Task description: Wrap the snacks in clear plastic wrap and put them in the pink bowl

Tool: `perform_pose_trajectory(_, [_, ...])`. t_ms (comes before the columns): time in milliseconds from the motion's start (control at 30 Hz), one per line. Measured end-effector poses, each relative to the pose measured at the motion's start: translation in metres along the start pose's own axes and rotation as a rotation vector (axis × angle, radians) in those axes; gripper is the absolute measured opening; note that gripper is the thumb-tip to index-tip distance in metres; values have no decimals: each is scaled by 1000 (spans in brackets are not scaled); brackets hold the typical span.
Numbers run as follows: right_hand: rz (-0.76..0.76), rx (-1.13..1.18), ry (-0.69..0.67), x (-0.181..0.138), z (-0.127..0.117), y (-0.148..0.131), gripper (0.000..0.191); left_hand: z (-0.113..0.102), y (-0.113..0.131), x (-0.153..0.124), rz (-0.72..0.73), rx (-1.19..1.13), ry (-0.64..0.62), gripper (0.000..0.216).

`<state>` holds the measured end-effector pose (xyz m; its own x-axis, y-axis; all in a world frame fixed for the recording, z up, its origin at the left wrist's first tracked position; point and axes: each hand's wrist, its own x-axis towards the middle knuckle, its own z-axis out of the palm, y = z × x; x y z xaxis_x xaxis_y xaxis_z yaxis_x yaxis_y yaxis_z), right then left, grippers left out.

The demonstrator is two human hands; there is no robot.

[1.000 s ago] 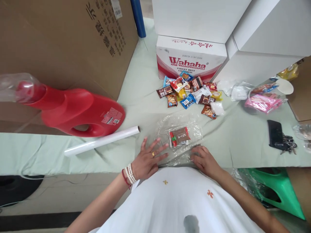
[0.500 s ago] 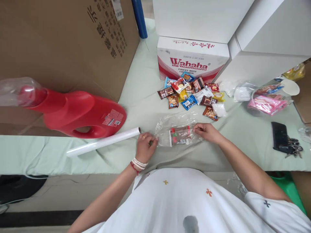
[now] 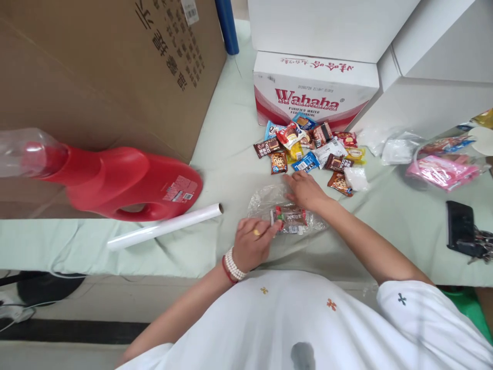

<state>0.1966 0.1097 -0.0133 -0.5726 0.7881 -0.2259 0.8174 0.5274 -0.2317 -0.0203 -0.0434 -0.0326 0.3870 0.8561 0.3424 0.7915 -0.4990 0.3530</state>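
The tablecloth [image 3: 223, 139] here is a plain pale green. The handled jug [image 3: 131, 177] is bright red all over, its label a paler pinkish red, and the cardboard box [image 3: 115, 77] is brown with black characters. I see white on the Wahaha carton [image 3: 265, 77], with red lettering and curving red bands. The piled snack packets [image 3: 306, 162] mix brown, blue, red, yellow and white; the single snack packet [image 3: 295, 217] is brown, red-ended, with a green patch. Small yellow, orange and dark cross motifs dot the white shirt [image 3: 285, 318], which has a grey blotch.
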Motion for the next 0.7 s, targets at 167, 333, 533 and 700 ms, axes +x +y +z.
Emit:
perform_pose_trajectory(167, [11,175,-171,7,-9,-3,19,26,12,28,-17,1,-289,41])
perform_pose_trajectory(333, [-150,204,34,-43,-14,-13,24,32,16,25,-83,-15,-286,38])
perform_pose_trajectory(533, [-368,-32,-105,-94,26,-40,25,29,2,-3,-65,-255,-115,29])
perform_pose_trajectory(700, [-363,-55,-68,-99,43,-47,21,8,-11,-15,-427,-497,284,28])
